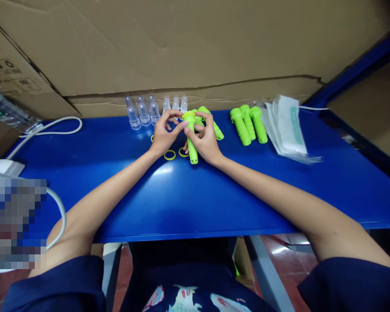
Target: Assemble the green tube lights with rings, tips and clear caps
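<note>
Slightly above the centre of the frame, a green tube (193, 149) is held over the desk (195, 199), its flared head up and its narrow end toward the front edge. The left hand (164, 133) has its grip closed on the head, thumb and forefinger at the rim; the right hand (208, 141) has its grip closed around the tube from the other side.

Just below the hands lie two yellow rings (169, 159), the right one near the right hand's lower fingers. Behind the hands, at upper centre, more green tubes (219, 131) are partly covered. Clear tubes (144, 113) and smaller clear pieces (175, 104) stand left of them, near the cardboard (195, 47) along the back, so room is tight there.

Right of centre, three green tubes (247, 123) lie side by side next to white packets (290, 125). A white cable (56, 121) loops at the left. From the hands, a broad blue stretch runs down to the front edge in the lower part of the frame, with the forearms crossing it on both sides.
</note>
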### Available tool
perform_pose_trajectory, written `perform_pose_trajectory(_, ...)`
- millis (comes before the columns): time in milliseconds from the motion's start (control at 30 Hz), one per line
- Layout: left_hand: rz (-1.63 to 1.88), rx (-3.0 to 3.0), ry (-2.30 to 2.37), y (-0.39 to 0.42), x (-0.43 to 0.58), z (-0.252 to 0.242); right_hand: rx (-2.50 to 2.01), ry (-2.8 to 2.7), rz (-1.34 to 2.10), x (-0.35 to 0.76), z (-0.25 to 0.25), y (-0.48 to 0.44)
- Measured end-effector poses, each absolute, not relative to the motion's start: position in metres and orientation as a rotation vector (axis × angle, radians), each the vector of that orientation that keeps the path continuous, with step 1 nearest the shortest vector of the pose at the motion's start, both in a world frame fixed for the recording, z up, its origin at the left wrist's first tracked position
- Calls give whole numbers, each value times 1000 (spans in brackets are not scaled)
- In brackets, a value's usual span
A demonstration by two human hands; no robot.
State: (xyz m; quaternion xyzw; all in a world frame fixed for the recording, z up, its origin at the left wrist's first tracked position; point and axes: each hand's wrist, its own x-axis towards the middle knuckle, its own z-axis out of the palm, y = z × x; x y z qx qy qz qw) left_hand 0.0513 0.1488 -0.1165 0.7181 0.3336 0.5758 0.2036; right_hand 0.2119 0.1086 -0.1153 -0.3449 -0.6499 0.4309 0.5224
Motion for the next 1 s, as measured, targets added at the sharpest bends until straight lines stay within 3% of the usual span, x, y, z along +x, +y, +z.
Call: perform_pose_trajectory(1000, 1647, 2106, 957, 144, 48, -109, -851, -1585, 981, 209, -117, 111)
